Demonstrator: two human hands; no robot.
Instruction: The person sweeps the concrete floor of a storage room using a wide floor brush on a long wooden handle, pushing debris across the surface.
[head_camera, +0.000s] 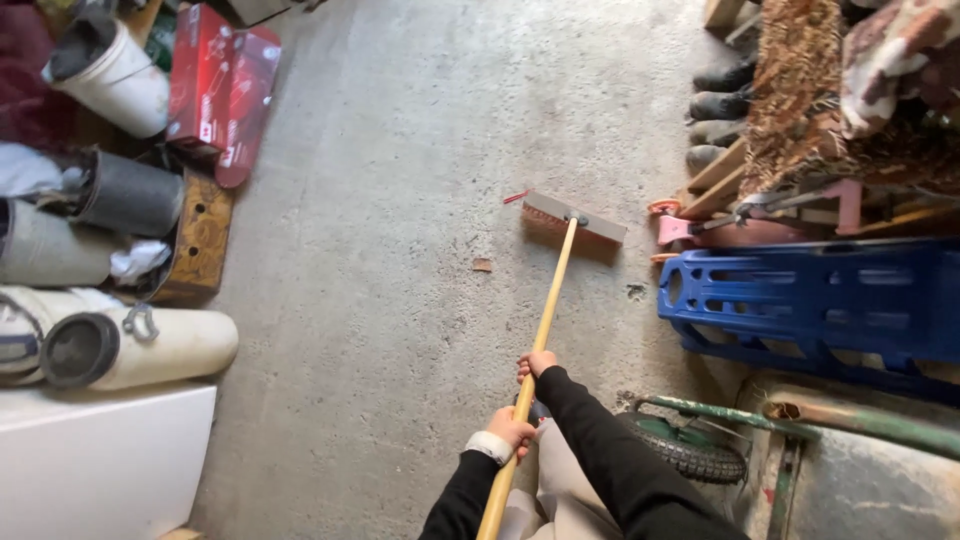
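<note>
Both hands, left hand (510, 430) and right hand (537, 362), wrapped around pale wooden-handled broom (573, 220) (reddish bristles, flat head); handle's lower end cut off.

The broom (573, 222) has a smooth, pale varnished wooden handle (540, 335) and a matt wooden head with reddish bristles, resting on a rough, grey, matt concrete floor (400, 200). The sled (810, 300) is glossy blue plastic, the case (222, 85) glossy red plastic. The wheelbarrow (850, 440) shows worn green-painted metal and a ribbed black rubber tyre (690, 455).
</note>
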